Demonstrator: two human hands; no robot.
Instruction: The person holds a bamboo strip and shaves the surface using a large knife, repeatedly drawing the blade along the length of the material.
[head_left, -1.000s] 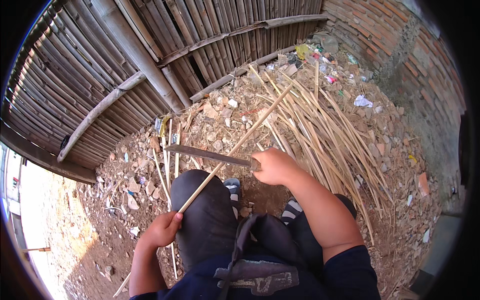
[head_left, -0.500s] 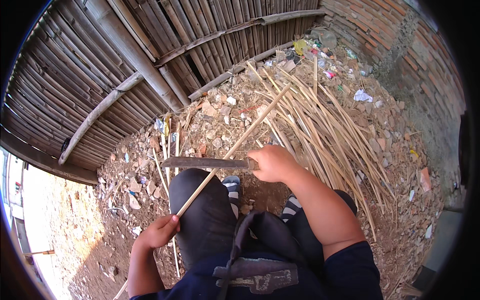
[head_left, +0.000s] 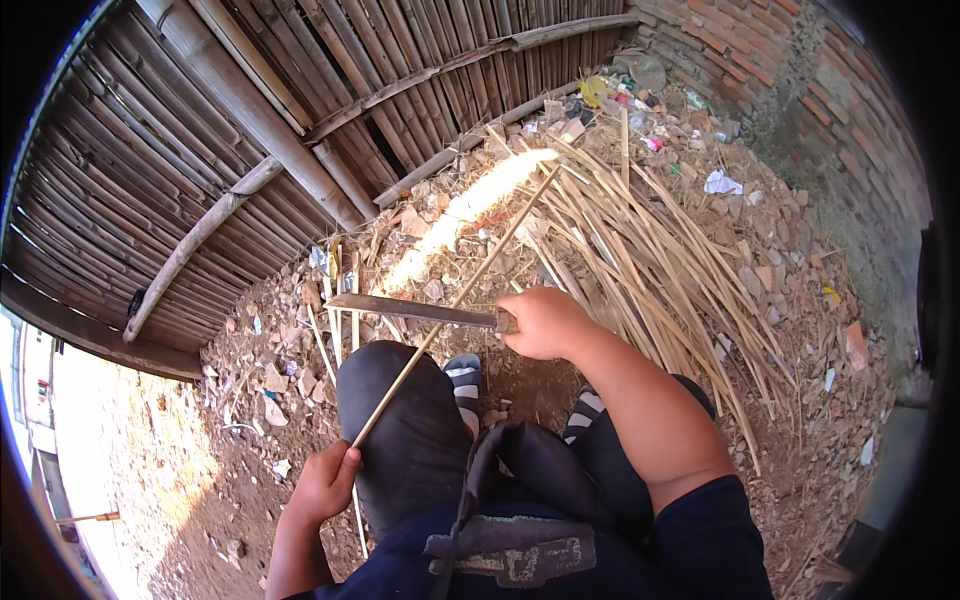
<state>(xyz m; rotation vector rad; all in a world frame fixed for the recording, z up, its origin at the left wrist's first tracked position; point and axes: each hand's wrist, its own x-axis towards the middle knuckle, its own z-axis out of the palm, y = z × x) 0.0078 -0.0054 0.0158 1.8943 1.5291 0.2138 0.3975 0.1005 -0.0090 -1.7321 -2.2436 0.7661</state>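
My left hand [head_left: 325,482] is closed around the near end of a long, thin bamboo strip [head_left: 404,378]. The strip slants up and away to the right, passing over my left knee. In my right hand [head_left: 546,322] is the handle of a machete [head_left: 415,309], gripped in a closed fist. Its dark, worn blade points left and crosses the strip just beyond the knee. At the crossing the blade seems to touch the strip, though the exact contact is too small to tell.
A pile of split bamboo strips [head_left: 650,260] lies ahead to the right on rubble-strewn ground [head_left: 250,440]. A few more strips [head_left: 335,325] lie beyond my left knee. A bamboo-slat wall [head_left: 280,110] rises at the left, a brick wall [head_left: 850,130] at the right.
The machete blade has tilted, its tip now higher than the handle end. The strip's far end has shifted left slightly, and my left hand slightly lower. A bright light patch has appeared on the rubble.
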